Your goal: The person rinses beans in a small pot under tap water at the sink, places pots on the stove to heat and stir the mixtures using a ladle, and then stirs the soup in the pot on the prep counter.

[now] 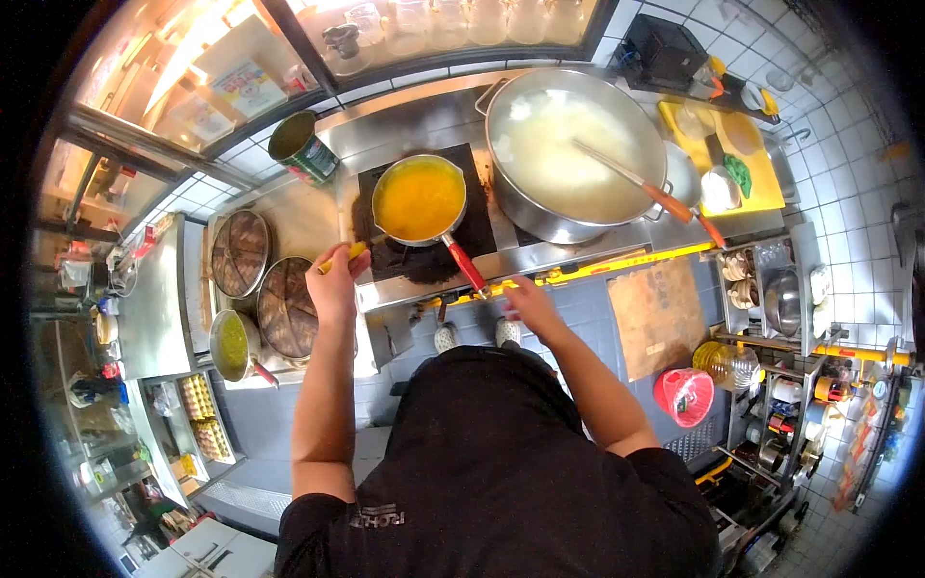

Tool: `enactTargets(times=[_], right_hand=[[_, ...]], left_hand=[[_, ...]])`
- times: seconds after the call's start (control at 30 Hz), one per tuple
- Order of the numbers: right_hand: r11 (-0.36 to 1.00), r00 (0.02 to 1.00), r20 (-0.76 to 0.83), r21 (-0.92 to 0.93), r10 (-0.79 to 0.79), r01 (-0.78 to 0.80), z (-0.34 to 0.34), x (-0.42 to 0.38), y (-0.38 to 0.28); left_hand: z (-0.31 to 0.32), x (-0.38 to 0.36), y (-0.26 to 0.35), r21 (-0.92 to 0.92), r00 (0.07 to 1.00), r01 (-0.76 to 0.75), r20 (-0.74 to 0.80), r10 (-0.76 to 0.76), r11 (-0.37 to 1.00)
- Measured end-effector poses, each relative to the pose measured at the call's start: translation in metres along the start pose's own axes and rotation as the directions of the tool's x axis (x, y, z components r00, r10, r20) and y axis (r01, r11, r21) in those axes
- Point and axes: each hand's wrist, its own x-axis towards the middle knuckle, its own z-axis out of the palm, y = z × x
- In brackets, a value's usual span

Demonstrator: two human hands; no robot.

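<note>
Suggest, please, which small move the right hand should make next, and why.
I would probably close the right hand on the red pan handle: this hand looks empty and is near the handle's end, while the left hand holds a yellow object.

Warm glare at the upper-left window (169,72), strong fisheye curvature, blackened corners, bluish fringing low at both sides
</note>
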Motion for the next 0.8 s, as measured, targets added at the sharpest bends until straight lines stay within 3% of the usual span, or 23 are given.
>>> enactTargets(times=[0.13, 0.23, 0.33, 0.4, 0.47, 0.53, 0.6, 0.67, 0.8], right_hand=[[0.986, 0.979, -0.131, 0.081, 0.154, -0.144, -0.043, -0.02, 0.041], [0.976, 0.942, -0.262, -0.003, 0.207, -0.216, -0.083, -0.04, 0.086], [0.946, 0.872, -0.367, 0.107, 0.324, -0.307, -0.119, -0.064, 0.137], [0.926, 0.828, -0.418, 0.113, 0.374, -0.361, -0.133, -0.08, 0.151], [0.911, 0.81, -0.419, 0.135, 0.409, -0.39, -0.148, -0.091, 0.167], [0.898, 0.813, -0.381, 0.183, 0.441, -0.401, -0.169, -0.095, 0.213], [0.861, 0.75, -0.52, -0.051, 0.41, -0.506, -0.197, -0.096, 0.29], [0.805, 0.624, -0.533, 0.213, 0.571, -0.554, -0.195, -0.111, 0.264], [0.802, 0.579, -0.566, 0.303, 0.586, -0.516, -0.196, -0.131, 0.265]], left_hand=[[0.025, 0.014, -0.026, -0.127, 0.997, -0.063, -0.059, 0.056, 0.99], [0.035, 0.002, -0.03, -0.19, 1.0, 0.027, 0.007, -0.026, 0.981], [0.013, -0.011, -0.015, -0.132, 0.995, 0.091, -0.035, -0.096, 0.987], [-0.003, 0.002, -0.021, -0.144, 0.993, 0.008, -0.113, -0.024, 0.99], [0.015, 0.012, -0.029, -0.162, 0.986, -0.074, -0.16, 0.048, 0.984], [0.037, 0.014, -0.038, -0.198, 0.994, -0.055, -0.107, 0.034, 0.979], [0.041, 0.005, -0.032, -0.17, 0.997, 0.002, -0.074, -0.015, 0.985], [0.023, -0.012, -0.013, -0.11, 0.995, 0.069, -0.061, -0.076, 0.992], [0.009, 0.012, -0.027, -0.126, 0.98, -0.077, -0.192, 0.051, 0.989]])
